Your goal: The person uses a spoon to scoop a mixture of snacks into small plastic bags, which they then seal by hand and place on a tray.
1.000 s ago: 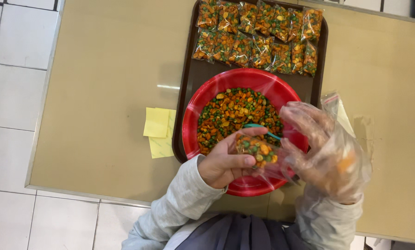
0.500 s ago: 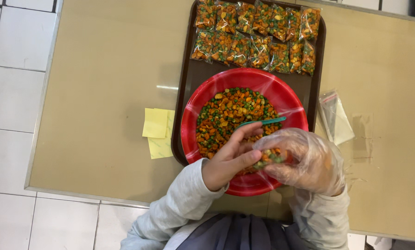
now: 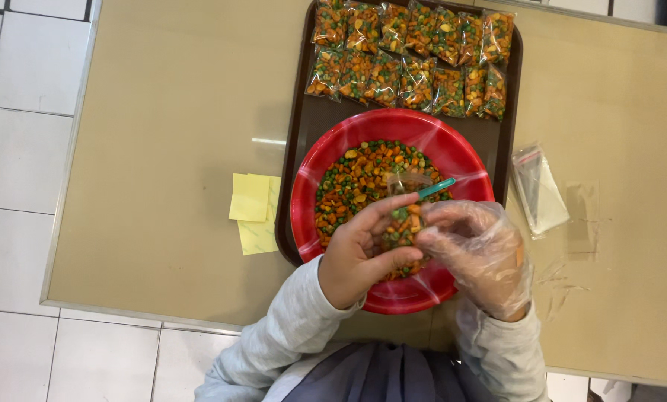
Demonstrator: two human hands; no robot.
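Looking down, head view: a small clear bag [image 3: 402, 223] of mixed vegetables is held over the red bowl [image 3: 464, 160].
Left hand [image 3: 359, 249]: bare, closed round the bag.
Right hand [image 3: 479, 249]: gloved, fingers curled at the bag's edge beside a teal spoon [image 3: 436, 188].
Change: both hands have been brought together; the bag is fuller.
Tray [image 3: 304, 141]: filled bags [image 3: 412, 56] are lined up on the table [image 3: 162, 112].

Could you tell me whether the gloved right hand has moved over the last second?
Yes. The right hand has moved left, from the red bowl's right rim inward to the small bag.
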